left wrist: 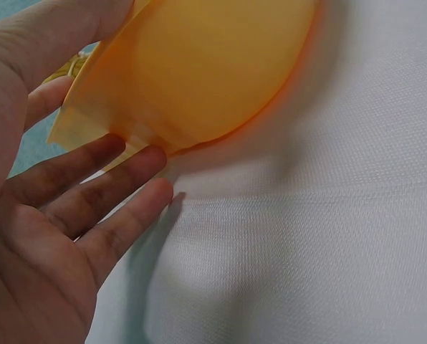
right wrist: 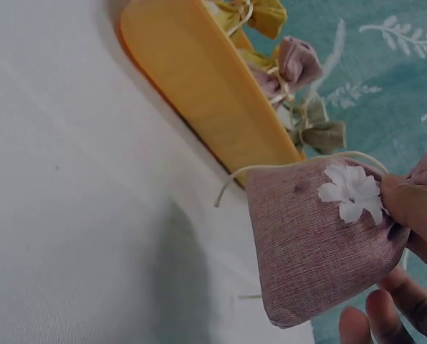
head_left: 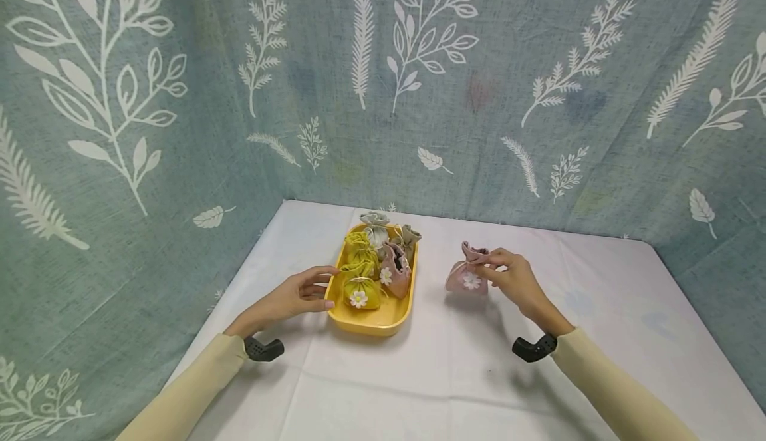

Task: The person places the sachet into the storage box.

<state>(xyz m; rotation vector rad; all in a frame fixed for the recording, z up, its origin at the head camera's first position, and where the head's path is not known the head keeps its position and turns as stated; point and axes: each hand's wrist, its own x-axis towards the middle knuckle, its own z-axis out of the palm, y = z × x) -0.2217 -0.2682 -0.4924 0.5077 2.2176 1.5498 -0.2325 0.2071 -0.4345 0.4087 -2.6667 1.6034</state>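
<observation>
My right hand (head_left: 509,278) pinches a pink drawstring pouch (head_left: 465,280) by its gathered neck. A white flower (right wrist: 351,192) decorates the pouch, and a pale cord trails from it. This pouch hangs above the white tabletop, to the right of a yellow tray (head_left: 368,327). At the tray's left side, my left hand (head_left: 299,293) touches the rim and outer wall with loosely extended fingers (left wrist: 138,168). Inside the tray lie yellow pouches (head_left: 362,293), another pink pouch (head_left: 395,271) with a white flower, and greyish pouches (head_left: 409,236) toward the far end.
White cloth (head_left: 455,374) covers the table, with faint creases across it. Behind and on both sides hangs a blue-green curtain (head_left: 335,142) printed with white leaves, meeting the table's far edge just beyond the tray.
</observation>
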